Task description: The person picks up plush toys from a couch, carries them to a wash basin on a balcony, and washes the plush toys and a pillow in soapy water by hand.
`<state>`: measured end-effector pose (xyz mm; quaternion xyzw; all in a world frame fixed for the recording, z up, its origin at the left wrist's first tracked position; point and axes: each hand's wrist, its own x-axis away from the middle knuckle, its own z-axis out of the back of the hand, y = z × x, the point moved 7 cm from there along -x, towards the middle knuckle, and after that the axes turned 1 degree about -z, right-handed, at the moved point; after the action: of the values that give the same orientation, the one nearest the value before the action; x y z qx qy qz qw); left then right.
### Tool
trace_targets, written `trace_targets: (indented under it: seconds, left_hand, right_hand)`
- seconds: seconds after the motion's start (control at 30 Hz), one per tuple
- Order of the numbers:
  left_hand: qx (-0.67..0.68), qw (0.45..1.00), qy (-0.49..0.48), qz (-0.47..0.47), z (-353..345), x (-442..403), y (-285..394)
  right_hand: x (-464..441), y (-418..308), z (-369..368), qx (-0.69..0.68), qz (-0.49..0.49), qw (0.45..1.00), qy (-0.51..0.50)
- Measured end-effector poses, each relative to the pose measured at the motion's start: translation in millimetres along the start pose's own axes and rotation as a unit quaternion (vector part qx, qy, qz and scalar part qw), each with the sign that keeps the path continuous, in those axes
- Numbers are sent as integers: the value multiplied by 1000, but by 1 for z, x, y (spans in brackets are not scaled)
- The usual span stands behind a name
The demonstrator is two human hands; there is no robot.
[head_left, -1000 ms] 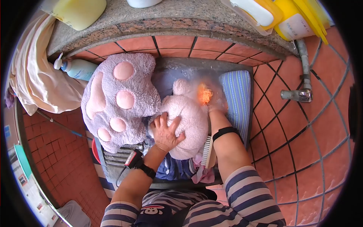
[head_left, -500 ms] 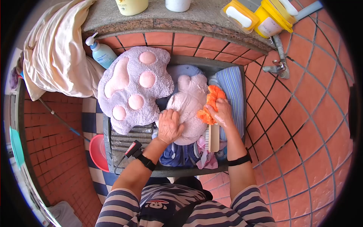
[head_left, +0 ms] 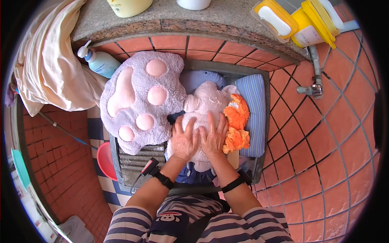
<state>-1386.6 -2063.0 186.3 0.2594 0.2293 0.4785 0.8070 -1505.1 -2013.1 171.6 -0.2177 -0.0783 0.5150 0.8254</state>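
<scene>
A pale pink plush toy (head_left: 204,99) lies in the washing sink (head_left: 265,72). My left hand (head_left: 185,141) rests on its lower left part, fingers spread. Beside it my right hand (head_left: 213,135) is flat on the plush, with the fingers apart too. An orange fluffy cloth (head_left: 238,117) lies just right of my right hand. Under its lower end shows part of the brush's tan back (head_left: 233,158). To the left is a lilac paw-shaped cushion (head_left: 137,97) with pink pads. Along the sink's right side stretches a blue striped cushion (head_left: 253,117).
A pump bottle (head_left: 103,64) stands at the back left near a cream cloth (head_left: 52,60). Yellow containers (head_left: 310,32) sit on the stone ledge (head_left: 227,30), above the tap (head_left: 314,90). Ridged washboard (head_left: 139,160) shows below the lilac cushion; a red basin (head_left: 106,162) is at left.
My right hand has let go of the orange cloth and moved left onto the pink plush. The cloth now lies on the right. My left hand's fingers have spread.
</scene>
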Motion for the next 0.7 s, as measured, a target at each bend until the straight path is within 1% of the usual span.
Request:
trace_targets:
  seconds: [0.07, 0.1, 0.13, 0.2, 0.23, 0.27, 0.3, 0.33, 0.4, 0.43, 0.47, 0.5, 0.53, 0.6, 0.63, 0.67, 0.7]
  left_hand:
    - [5, 1000, -6, 26, -20, -13, -13]
    - [-2, 1000, 12, 17, -22, -21, -14]
    - [0, 1000, 9, 18, -34, -29, -24]
    - [74, 995, -16, 65, -65, -35, -52]
    - [100, 953, -161, 235, -64, -46, -50]
    - [100, 953, -161, 238, -77, -50, -57]
    - [36, 983, -67, 169, -80, -55, -62]
    - [-31, 995, 27, 95, -75, -59, -58]
    - [-57, 995, 6, 84, -91, -62, -67]
    - [-50, 991, -42, 120, -106, -66, -75]
    - [-42, 983, -87, 154, -119, -70, -84]
    - [-404, 892, -155, -132, -134, -78, -59]
    - [-408, 892, -146, -131, -133, -80, -57]
    - [-474, 832, -262, -118, -135, -82, -52]
    - [-527, 801, -226, -170, -130, -81, -43]
    - [-530, 802, -217, -170, -124, -76, -41]
    - [-368, 918, -119, -88, -110, -74, -43]
  right_hand:
    - [-14, 12, -10, -15, -3, 1000, 24]
    - [-20, 15, -15, -13, -8, 1000, 20]
    - [-30, 17, -18, 9, -6, 999, 36]
    - [-42, 23, -28, 34, -7, 999, 42]
    - [-49, 32, -40, 53, -37, 998, 4]
    - [-56, 39, -51, 71, -64, 995, -33]
    - [-68, 30, -37, 61, -52, 996, 43]
    - [-72, 34, -44, 60, -52, 996, 39]
    - [-78, 58, -71, -9, -127, 990, -62]
    - [-83, 64, -77, -10, -124, 990, -63]
    - [-90, 65, -80, -68, -98, 992, -47]
    - [-98, 63, -79, -126, -68, 989, -28]
    - [-103, 64, -79, -128, -61, 990, -23]
    - [-112, 71, -90, -3, -110, 986, -126]
    - [-116, 73, -91, -5, -102, 988, -116]
    - [-116, 72, -89, -33, -83, 992, -91]
    - [-112, 70, -83, -62, -65, 994, -65]
